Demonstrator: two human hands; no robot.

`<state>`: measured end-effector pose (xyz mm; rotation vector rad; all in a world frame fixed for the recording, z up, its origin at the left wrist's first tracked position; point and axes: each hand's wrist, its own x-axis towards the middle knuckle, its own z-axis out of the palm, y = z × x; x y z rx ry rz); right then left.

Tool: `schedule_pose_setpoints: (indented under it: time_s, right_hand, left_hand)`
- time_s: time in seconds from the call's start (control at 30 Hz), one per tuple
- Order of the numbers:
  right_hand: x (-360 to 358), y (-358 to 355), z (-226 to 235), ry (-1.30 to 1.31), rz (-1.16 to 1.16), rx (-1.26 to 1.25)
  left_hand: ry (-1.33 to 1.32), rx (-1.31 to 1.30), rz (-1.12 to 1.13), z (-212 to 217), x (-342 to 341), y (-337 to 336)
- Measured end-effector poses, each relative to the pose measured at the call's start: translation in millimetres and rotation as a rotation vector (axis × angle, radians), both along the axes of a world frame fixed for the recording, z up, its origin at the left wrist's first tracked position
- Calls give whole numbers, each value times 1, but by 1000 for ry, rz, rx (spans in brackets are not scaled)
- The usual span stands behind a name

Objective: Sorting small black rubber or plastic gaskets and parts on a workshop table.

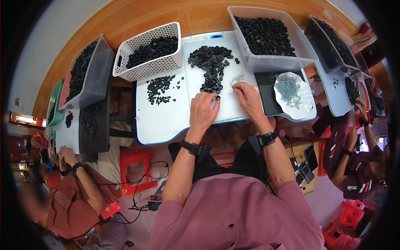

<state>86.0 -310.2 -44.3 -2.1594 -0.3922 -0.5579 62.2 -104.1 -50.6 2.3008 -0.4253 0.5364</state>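
My left hand (pixel 203 109) rests on the white board (pixel 166 121), its fingertips pinching a small black round part (pixel 217 98) at the lower end of a pile of black round parts (pixel 211 66). My right hand (pixel 246 96) is close beside it, its fingers pinched on a thin metal pin (pixel 234 88). A few loose pins (pixel 237 78) lie just above that hand. Both wrists wear black bands.
A white perforated basket (pixel 146 66) and a clear bin (pixel 287 62) hold more black parts. A white plate (pixel 301 109) holds metal pins. A smaller heap of black parts (pixel 160 88) lies left. Other people sit at boards on both sides. Red stools stand below.
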Motion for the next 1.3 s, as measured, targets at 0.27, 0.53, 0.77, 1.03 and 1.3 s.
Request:
schedule_pose_setpoints:
  time_s: [0.27,0.53,0.77,1.03,1.3]
  right_hand:
    - [1,0,-1,-14,59,-44]
    - [0,0,3,-51,109,-157]
    - [-3,1,1,-45,86,-131]
    - [-3,2,-8,-39,-67,72]
    - [2,1,-5,124,-97,188]
  left_hand:
    - [-34,76,28,0,3,-1]
    - [-20,24,81,-1,3,-2]
    - [29,-2,45,3,1,0]
    - [37,-46,48,2,1,1]
    - [66,4,105,36,32,-7]
